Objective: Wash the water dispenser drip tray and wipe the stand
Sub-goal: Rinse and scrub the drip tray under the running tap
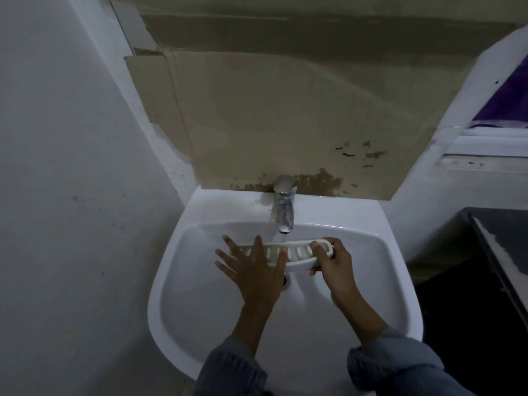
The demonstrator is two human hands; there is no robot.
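Note:
The white slotted drip tray (297, 252) is held over the bowl of the white sink (200, 310), under water running from the chrome tap (284, 207). My right hand (333, 262) grips the tray's right end. My left hand (254, 264) lies flat on the tray's left half with its fingers spread, covering that part. The stream lands on the tray near its middle.
The sink drain (285, 281) shows just below the tray. Brown cardboard (285, 115) covers the wall behind the tap. A dark cabinet (491, 267) stands close on the right, with a window ledge (485, 150) above it. A white wall (71, 167) runs along the left.

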